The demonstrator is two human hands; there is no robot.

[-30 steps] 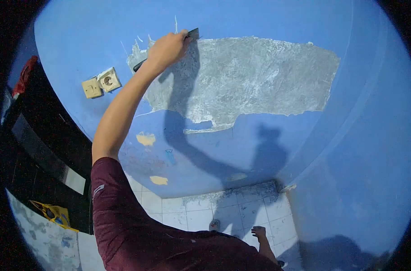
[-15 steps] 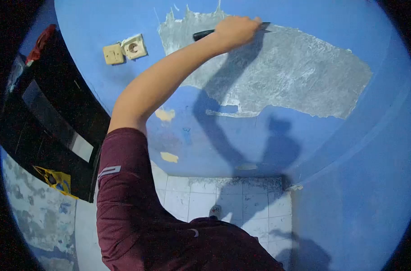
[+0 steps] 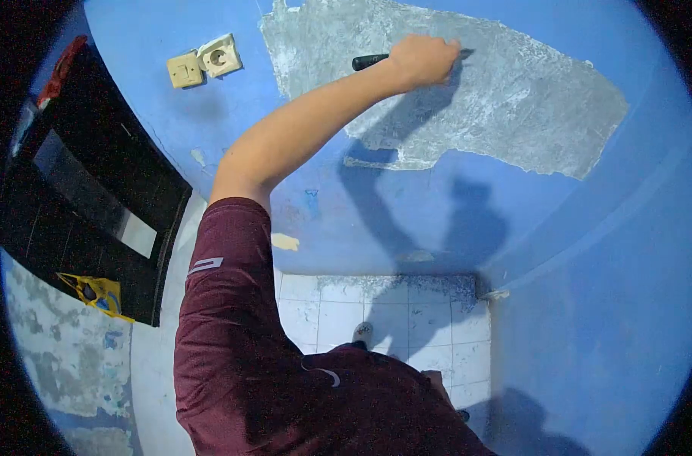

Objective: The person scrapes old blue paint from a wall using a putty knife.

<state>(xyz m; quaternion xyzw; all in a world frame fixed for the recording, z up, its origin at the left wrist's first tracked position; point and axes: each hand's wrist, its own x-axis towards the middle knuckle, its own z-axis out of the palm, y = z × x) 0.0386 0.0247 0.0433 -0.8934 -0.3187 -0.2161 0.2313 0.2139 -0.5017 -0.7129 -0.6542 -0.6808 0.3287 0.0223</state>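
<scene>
My left hand (image 3: 422, 61) is closed around a scraper, its arm stretched up across the view. The scraper's black handle (image 3: 369, 62) sticks out on the left of the fist. A small dark piece of its blade shows past the fingers on the right; the rest is hidden. The fist is at a large grey bare patch (image 3: 513, 106) with ragged edges in the blue-painted wall (image 3: 406, 220). Low down, beside the maroon shirt (image 3: 239, 342), a small part of my right hand (image 3: 435, 382) appears; its fingers are hidden.
A yellowed switch (image 3: 185, 71) and a loose-looking socket (image 3: 220, 56) are on the wall at upper left. Below them stands a dark door (image 3: 80, 182) with a yellow bag (image 3: 95, 292) near its bottom. White floor tiles (image 3: 300, 311) and a shoe (image 3: 362, 332) lie below.
My left hand has moved right and down over the grey patch with the scraper. The view has tilted slightly downward, and part of my right hand now shows at the lower right.
</scene>
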